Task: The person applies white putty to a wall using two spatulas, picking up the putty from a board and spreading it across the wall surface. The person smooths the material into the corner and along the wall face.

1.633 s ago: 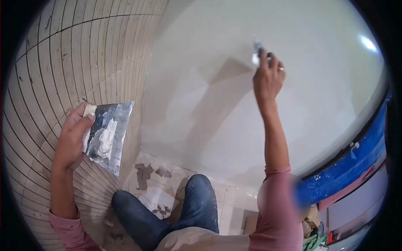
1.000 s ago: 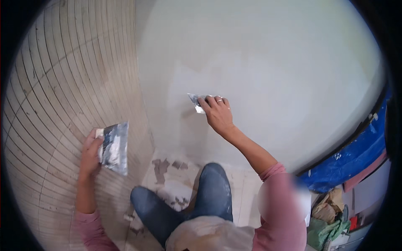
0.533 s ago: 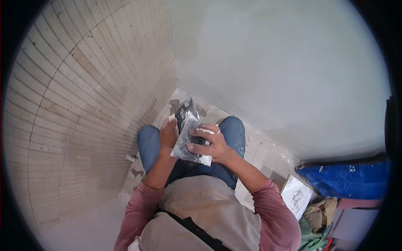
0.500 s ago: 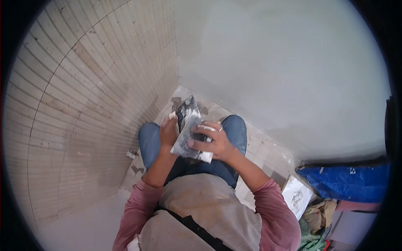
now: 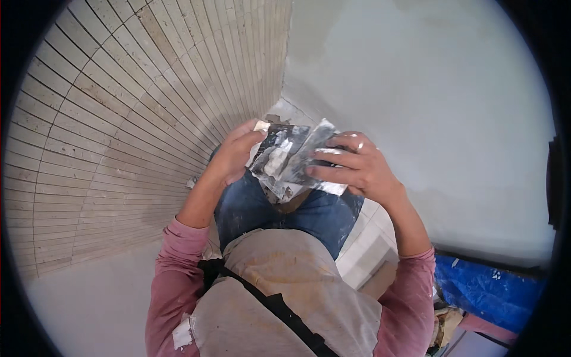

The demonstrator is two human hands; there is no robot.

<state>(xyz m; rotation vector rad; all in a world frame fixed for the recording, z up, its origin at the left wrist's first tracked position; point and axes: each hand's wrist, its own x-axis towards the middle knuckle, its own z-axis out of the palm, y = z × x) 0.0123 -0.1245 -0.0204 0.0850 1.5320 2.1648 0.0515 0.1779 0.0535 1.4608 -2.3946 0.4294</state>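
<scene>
A black strap (image 5: 279, 306) is crossing your shirt (image 5: 285, 262). Over your jeans (image 5: 244, 205), your left hand (image 5: 235, 156) is grasping one broad scraper (image 5: 289, 130), its blade carrying white paste (image 5: 276, 160); your right hand (image 5: 370, 165) is gripping the second scraper (image 5: 310, 143), overlapping the first in view, though whether the blades are touching is unclear. For a clean pass, you should be holding the left blade steady and level, drawing the right one low across it and gathering paste inward. Beyond, the grooved wall (image 5: 148, 119) is meeting the smooth wall (image 5: 416, 107).
</scene>
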